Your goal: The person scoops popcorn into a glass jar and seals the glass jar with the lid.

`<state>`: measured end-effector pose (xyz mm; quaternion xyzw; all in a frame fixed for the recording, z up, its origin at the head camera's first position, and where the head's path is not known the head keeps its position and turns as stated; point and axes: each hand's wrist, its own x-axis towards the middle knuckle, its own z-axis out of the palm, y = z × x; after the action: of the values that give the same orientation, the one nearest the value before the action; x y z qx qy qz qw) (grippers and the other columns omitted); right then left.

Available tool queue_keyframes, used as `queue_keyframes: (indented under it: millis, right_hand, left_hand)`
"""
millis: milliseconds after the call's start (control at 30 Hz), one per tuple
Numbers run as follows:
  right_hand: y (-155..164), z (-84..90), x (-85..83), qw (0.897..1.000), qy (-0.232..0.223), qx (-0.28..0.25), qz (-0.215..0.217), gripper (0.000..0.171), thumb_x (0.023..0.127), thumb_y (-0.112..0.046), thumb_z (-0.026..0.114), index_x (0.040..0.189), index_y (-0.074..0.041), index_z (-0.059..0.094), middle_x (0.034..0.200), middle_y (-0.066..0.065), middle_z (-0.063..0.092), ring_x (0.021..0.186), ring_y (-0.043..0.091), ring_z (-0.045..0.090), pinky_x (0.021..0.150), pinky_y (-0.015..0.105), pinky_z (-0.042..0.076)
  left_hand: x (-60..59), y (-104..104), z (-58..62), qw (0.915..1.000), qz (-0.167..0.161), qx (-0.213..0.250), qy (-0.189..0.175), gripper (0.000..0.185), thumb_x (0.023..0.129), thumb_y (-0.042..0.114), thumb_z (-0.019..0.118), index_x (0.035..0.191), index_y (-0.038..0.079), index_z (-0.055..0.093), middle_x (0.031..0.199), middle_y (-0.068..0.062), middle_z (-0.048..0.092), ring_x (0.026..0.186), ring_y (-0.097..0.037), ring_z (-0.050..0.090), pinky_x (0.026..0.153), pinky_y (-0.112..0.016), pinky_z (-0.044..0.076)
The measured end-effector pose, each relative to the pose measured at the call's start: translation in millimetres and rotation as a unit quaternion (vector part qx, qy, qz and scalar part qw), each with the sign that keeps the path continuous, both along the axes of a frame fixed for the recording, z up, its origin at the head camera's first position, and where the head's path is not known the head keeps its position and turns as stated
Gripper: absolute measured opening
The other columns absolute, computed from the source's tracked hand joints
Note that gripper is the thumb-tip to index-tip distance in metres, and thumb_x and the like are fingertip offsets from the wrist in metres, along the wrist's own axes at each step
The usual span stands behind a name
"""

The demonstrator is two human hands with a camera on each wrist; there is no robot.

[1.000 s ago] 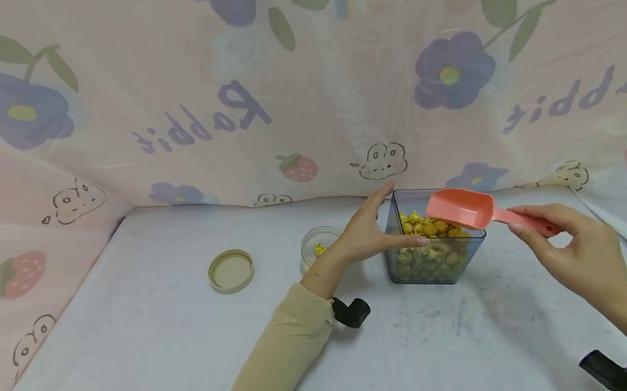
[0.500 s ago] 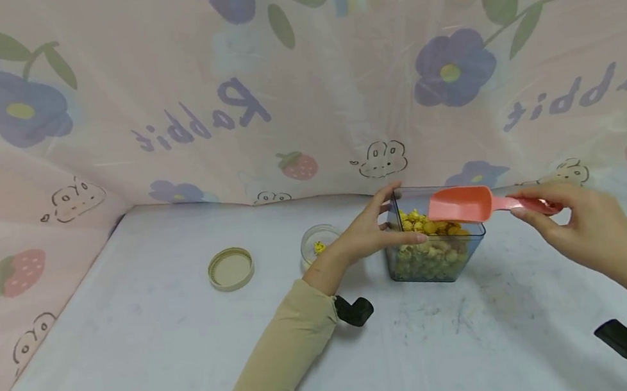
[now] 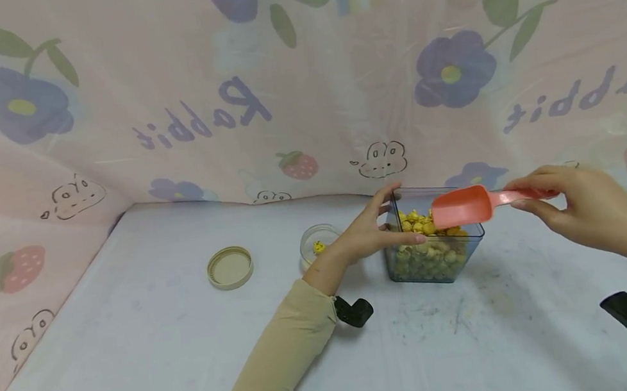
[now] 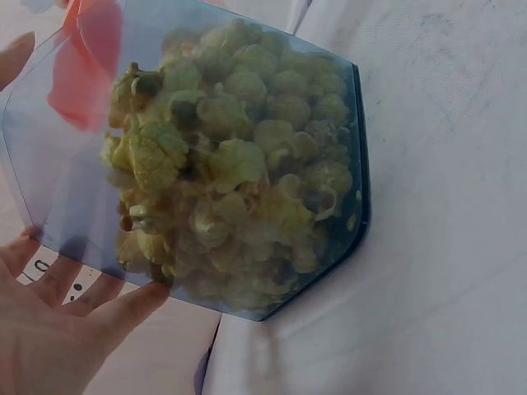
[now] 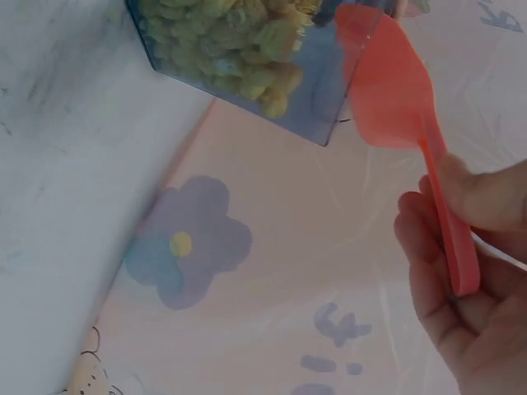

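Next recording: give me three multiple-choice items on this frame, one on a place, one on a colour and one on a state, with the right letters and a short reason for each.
1. Where does the round beige lid lie?
A. on the table, left of the small clear jar
B. on top of the jar
C. inside the container

2. What colour is the plastic scoop held in the right hand?
A. green
B. salmon pink
C. white

3. What is the state of the clear square container that the left hand touches?
A. lidded and empty
B. tipped on its side
C. open and upright, holding yellow popcorn

Answers:
1. A, since the head view shows the lid flat on the white table, apart from the jar.
2. B, as both the head and right wrist views show.
3. C, since the head view shows it standing with no lid and popcorn heaped inside.
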<state>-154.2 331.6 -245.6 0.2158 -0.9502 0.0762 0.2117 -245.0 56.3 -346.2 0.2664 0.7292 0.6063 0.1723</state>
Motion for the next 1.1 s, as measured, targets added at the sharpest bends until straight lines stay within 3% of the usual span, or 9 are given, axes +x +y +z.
queue_keyframes:
  millis: [67, 267, 467, 767, 933, 1100]
  right_hand:
    - [-2, 2.1, -1.3, 1.0, -0.009, 0.008, 0.005, 0.032, 0.071, 0.002, 0.079, 0.102, -0.001, 0.071, 0.088, 0.012, 0.07, 0.073, 0.033, 0.062, 0.06, 0.049, 0.051]
    - [-8, 8.1, -4.4, 0.999, -0.013, 0.044, 0.02, 0.032, 0.07, 0.001, 0.08, 0.101, -0.002, 0.072, 0.088, 0.006, 0.069, 0.067, 0.02, 0.06, 0.052, 0.027, 0.045]
    - [-15, 14.0, -7.1, 0.996, -0.033, 0.073, 0.028, 0.03, 0.073, -0.004, 0.079, 0.102, -0.006, 0.072, 0.087, -0.001, 0.065, 0.064, 0.01, 0.051, 0.05, 0.023, 0.04]
    - [-16, 13.6, -13.3, 0.993, -0.047, 0.093, 0.048, 0.029, 0.074, -0.009, 0.08, 0.101, -0.01, 0.073, 0.086, -0.006, 0.064, 0.067, 0.01, 0.054, 0.051, 0.022, 0.042]
    - [-20, 15.3, -19.2, 0.991, -0.071, 0.103, 0.051, 0.025, 0.075, -0.01, 0.079, 0.1, -0.011, 0.074, 0.087, -0.007, 0.064, 0.071, 0.012, 0.058, 0.054, 0.024, 0.044]
    - [-27, 16.8, -28.5, 0.985, -0.124, 0.109, 0.043, 0.024, 0.08, -0.012, 0.077, 0.103, -0.01, 0.075, 0.09, -0.005, 0.065, 0.077, 0.015, 0.061, 0.061, 0.03, 0.049]
  left_hand:
    - [0.0, 0, -0.4, 1.0, 0.001, 0.002, -0.002, 0.091, 0.076, 0.024, 0.081, 0.142, 0.051, 0.025, 0.153, 0.018, 0.025, 0.143, -0.018, 0.026, 0.111, -0.041, 0.034]
    - [1.2, -1, -1.0, 0.9999, -0.001, 0.009, -0.007, 0.091, 0.076, 0.024, 0.082, 0.141, 0.054, 0.026, 0.152, 0.021, 0.025, 0.143, -0.018, 0.025, 0.111, -0.041, 0.033]
    - [2.3, -2, -0.5, 0.9999, 0.002, 0.007, -0.008, 0.09, 0.076, 0.024, 0.082, 0.14, 0.055, 0.026, 0.152, 0.017, 0.027, 0.143, -0.018, 0.026, 0.111, -0.041, 0.035]
    - [2.8, 0, -0.2, 0.9999, -0.003, 0.012, -0.009, 0.091, 0.076, 0.023, 0.081, 0.14, 0.055, 0.025, 0.152, 0.017, 0.026, 0.143, -0.018, 0.026, 0.112, -0.041, 0.034]
    - [3.1, 0, -0.3, 0.9999, -0.001, 0.009, -0.012, 0.092, 0.076, 0.023, 0.082, 0.141, 0.055, 0.024, 0.153, 0.017, 0.025, 0.143, -0.018, 0.025, 0.112, -0.041, 0.033]
    - [2.4, 0, 0.0, 0.9998, 0.003, 0.011, -0.016, 0.093, 0.075, 0.022, 0.082, 0.141, 0.054, 0.025, 0.154, 0.017, 0.024, 0.143, -0.019, 0.025, 0.113, -0.041, 0.033]
